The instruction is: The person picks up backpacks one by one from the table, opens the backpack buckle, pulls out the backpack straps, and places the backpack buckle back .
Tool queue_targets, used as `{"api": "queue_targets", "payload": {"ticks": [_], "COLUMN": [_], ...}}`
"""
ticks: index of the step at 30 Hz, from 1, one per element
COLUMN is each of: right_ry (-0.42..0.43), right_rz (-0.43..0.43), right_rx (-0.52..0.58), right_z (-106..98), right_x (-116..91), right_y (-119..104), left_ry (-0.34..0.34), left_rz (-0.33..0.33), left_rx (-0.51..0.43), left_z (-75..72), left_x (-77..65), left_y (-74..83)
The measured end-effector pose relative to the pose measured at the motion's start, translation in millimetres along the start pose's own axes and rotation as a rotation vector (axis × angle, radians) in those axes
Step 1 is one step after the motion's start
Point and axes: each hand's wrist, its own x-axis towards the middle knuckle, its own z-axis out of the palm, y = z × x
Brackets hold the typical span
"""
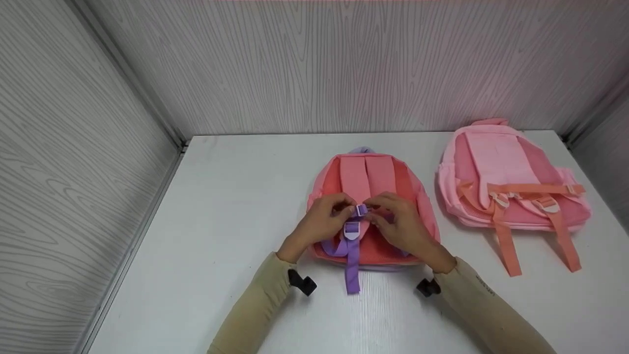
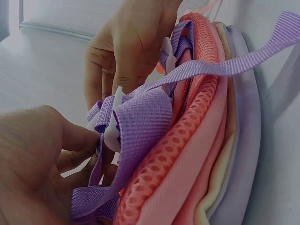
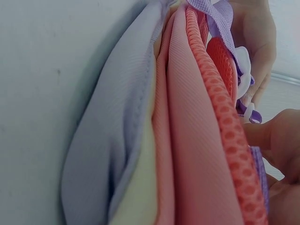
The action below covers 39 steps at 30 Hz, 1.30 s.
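A coral-pink backpack (image 1: pixel 334 177) lies back side up on the table, its shoulder straps facing upward. Above its middle, a small white buckle (image 1: pixel 361 210) with purple webbing threaded through it sits between both hands. My left hand (image 1: pixel 324 219) pinches the purple strap (image 2: pixel 101 117) on the buckle's left side. From the other side, my right hand (image 1: pixel 400 223) pinches the strap beside the same buckle with thumb and fingers. Just below, a second white buckle (image 1: pixel 352 230) carries a purple strap whose tail (image 1: pixel 352 270) hangs onto the table. The fingertips are partly hidden by webbing in the left wrist view.
On the right, a light-pink backpack (image 1: pixel 501 157) lies with orange straps (image 1: pixel 506 246) trailing toward the front. White table surface (image 1: pixel 221 221) extends on the left. A wood-grain panel (image 1: pixel 314 69) rises along the back edge, another panel (image 1: pixel 59 172) on the left.
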Motion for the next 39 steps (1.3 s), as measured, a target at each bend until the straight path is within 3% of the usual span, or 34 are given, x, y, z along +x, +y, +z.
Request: {"api": "queue_targets", "payload": {"ticks": [7,19,39], "right_ry": [-0.008,-0.017,-0.004], "right_rz": [0.011,0.030,0.023], "right_rx": [0.005,0.031,0.016], "right_z": [0,-1,1], "right_x": [0,-1,-1], "right_y": [1,1,2], "left_ry": [-0.009,-0.068,0.002], "left_rz": [-0.001,-0.021,0.015], "left_rx": [-0.003,0.104,0.035], "left_z": [-0.9,-13.7,0.1], "left_x": [-1.1,-3.1,-2.3], "left_y": [1.5,-1.7,-0.2]}}
